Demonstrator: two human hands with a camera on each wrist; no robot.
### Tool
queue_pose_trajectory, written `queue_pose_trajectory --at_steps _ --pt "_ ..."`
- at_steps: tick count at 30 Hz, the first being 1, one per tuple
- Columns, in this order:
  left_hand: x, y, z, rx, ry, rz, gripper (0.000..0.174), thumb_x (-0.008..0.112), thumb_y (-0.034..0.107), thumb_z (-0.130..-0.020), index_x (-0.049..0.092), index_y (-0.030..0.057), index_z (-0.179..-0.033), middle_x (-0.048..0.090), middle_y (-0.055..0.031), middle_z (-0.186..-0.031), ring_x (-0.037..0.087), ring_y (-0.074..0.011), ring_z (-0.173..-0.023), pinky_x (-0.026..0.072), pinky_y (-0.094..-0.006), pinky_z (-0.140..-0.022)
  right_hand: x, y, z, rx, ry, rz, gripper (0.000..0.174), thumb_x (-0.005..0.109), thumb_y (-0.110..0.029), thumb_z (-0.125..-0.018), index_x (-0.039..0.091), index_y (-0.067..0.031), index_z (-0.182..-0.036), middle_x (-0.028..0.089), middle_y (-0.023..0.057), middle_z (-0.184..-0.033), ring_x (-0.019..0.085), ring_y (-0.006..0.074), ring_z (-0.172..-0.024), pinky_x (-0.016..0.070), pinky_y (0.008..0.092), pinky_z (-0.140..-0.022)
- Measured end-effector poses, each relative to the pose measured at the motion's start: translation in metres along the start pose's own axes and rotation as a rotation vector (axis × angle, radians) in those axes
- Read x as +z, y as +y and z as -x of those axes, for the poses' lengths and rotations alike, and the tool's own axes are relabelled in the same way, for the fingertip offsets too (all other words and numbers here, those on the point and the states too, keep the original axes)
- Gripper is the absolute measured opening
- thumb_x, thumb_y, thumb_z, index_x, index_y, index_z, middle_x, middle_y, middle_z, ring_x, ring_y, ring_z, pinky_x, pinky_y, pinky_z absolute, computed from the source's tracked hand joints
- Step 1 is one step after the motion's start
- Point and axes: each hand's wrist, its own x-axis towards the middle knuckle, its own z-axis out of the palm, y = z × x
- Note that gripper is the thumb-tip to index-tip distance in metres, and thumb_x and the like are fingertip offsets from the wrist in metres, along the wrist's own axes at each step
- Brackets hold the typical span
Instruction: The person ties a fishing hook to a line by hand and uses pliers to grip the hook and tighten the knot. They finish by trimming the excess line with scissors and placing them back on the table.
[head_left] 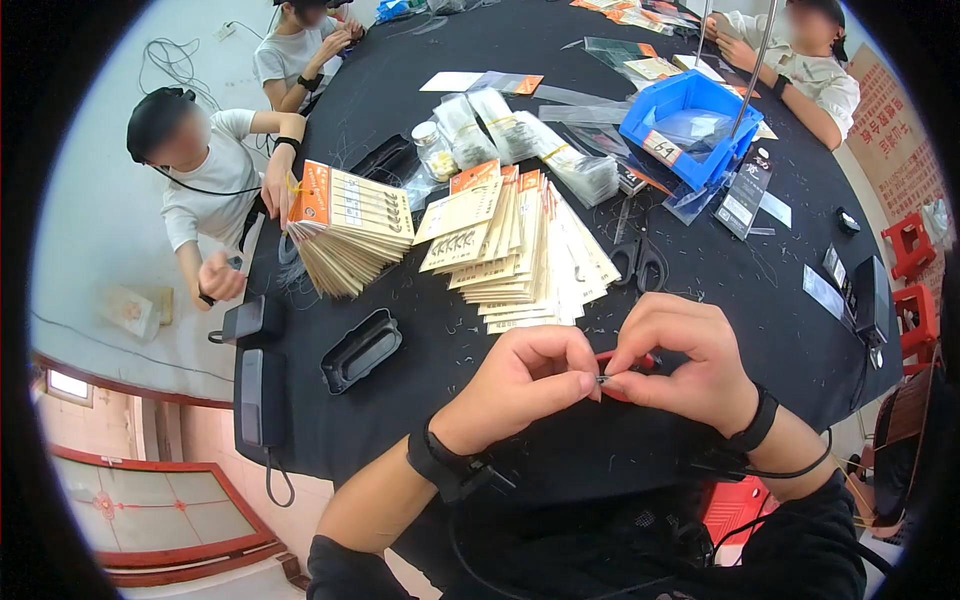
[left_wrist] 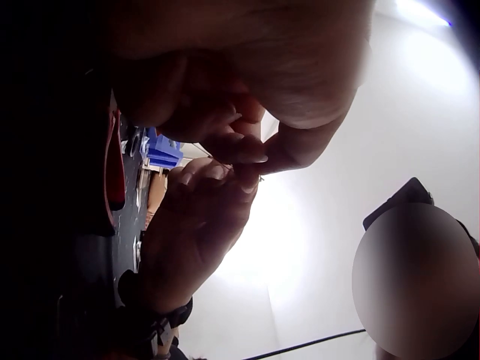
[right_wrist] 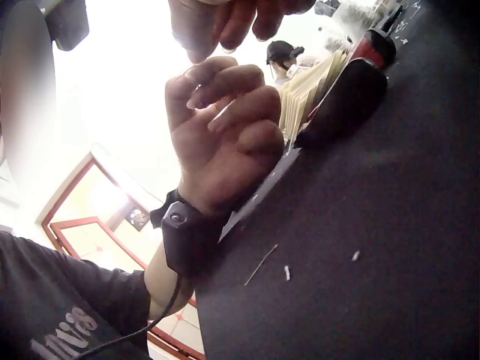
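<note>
In the head view, the left hand (head_left: 520, 385) and right hand (head_left: 685, 365) meet fingertip to fingertip above the near part of the black table. Between them they pinch a tiny dark piece (head_left: 601, 379), too small to identify. Behind and below the fingers lies a red-handled tool (head_left: 650, 362), partly covered by the right hand. In the left wrist view, the left hand (left_wrist: 247, 90) and right hand (left_wrist: 206, 217) touch at their fingertips. The right wrist view shows the left hand (right_wrist: 225, 135) with curled fingers beneath the right hand's fingers (right_wrist: 232, 22).
Fanned stacks of printed cards (head_left: 355, 225) (head_left: 525, 245) lie beyond the hands. Scissors (head_left: 640, 262), a black tray (head_left: 362, 350), a jar (head_left: 432, 150), plastic bags (head_left: 580, 172) and a blue bin (head_left: 690, 125) are on the table (head_left: 440, 400). Several people sit around it.
</note>
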Motion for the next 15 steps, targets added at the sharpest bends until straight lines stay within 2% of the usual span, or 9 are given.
queue_pose_trajectory --at_steps 15 --pt "0.0025 0.0054 0.0016 -0.032 -0.032 -0.021 0.007 0.059 0.008 -0.089 0.058 0.0026 -0.084 0.058 -0.0009 -0.084 0.052 -0.0062 -0.080 0.0422 -0.0216 -0.073 -0.0030 -0.0005 -0.0010 0.003 -0.025 -0.021 0.013 0.078 -0.005 -0.068 0.068 -0.0061 -0.077 0.061 0.0023 -0.072 0.056 0.0111 -0.061 0.0424 0.0233 -0.054"
